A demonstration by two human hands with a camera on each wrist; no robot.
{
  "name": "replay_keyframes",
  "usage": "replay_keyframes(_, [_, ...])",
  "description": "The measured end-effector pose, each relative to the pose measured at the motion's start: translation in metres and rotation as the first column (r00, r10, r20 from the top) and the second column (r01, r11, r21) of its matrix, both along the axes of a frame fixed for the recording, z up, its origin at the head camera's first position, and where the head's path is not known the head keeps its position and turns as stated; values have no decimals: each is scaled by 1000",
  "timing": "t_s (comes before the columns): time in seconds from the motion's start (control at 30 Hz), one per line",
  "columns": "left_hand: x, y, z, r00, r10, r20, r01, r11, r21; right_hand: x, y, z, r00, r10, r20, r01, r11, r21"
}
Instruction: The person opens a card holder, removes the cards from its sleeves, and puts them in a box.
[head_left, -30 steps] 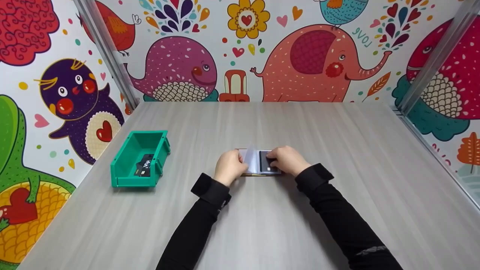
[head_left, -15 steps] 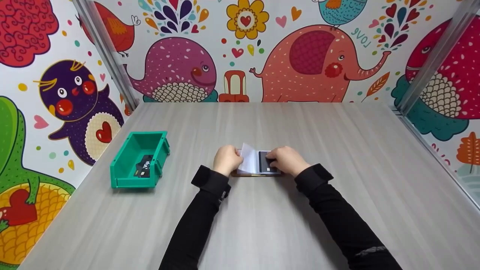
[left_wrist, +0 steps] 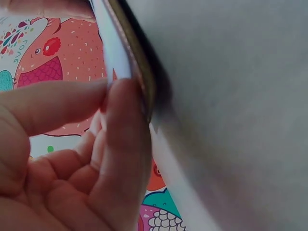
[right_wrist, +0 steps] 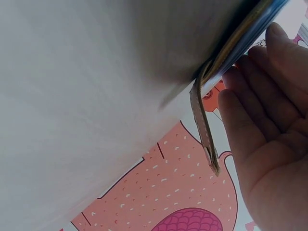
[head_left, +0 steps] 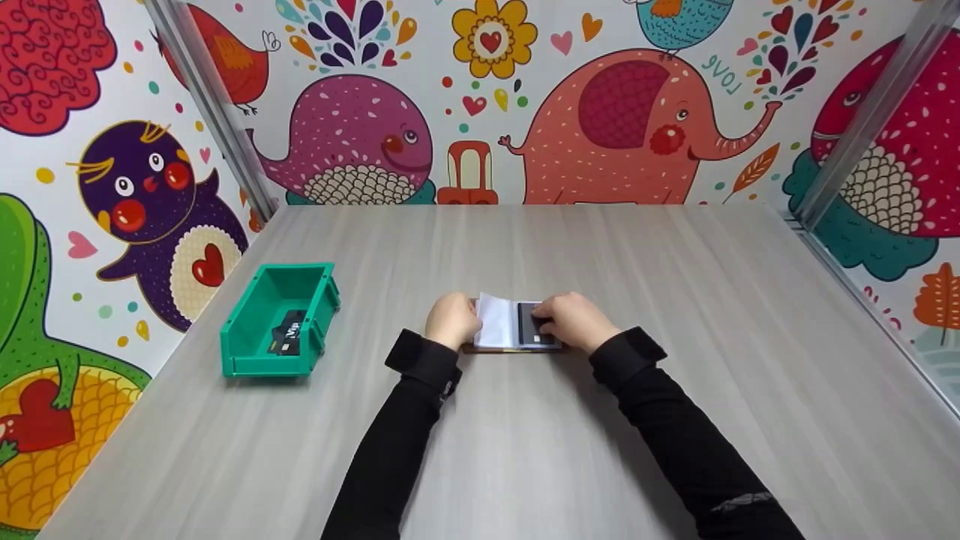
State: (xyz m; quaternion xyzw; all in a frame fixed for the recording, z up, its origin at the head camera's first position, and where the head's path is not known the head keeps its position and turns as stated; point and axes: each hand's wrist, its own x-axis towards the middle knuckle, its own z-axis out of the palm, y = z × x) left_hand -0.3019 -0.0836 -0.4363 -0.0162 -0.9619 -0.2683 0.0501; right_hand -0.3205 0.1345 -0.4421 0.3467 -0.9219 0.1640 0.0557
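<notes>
A small card holder [head_left: 496, 324] with clear plastic sleeves and a brown cover lies spread on the table. My left hand [head_left: 452, 319] is at its left edge; in the left wrist view the thumb and index finger pinch a sleeve edge beside the cover. A black card [head_left: 528, 328] shows in the right-hand sleeve. My right hand [head_left: 579, 321] rests its fingertips on that card, fingers fairly straight in the right wrist view and partly covering it. A brown strap [right_wrist: 204, 130] sticks out from the holder's right side.
To the left stands a green bin [head_left: 266, 365] with several black cards [head_left: 289, 334] inside. The grey wood-grain table [head_left: 480, 465] is bordered by cartoon-printed walls [head_left: 615, 127] and metal posts [head_left: 214, 105] at the back and sides.
The raised clear sleeve has swung over to the left and lies flatter. My left hand has moved slightly left with it; my right hand stays in place on the card.
</notes>
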Motion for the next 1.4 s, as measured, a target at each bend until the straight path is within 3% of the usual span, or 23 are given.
replay_keyframes(0.53, [-2,4,0,997,51,51,-48,998,-49,0,0,0,1000,5,4,-5,1000,-19])
replay_keyframes(1.4, [0,7,1,996,57,61,-52,994,-94,1,-1,0,999,-36,39,35,999,3])
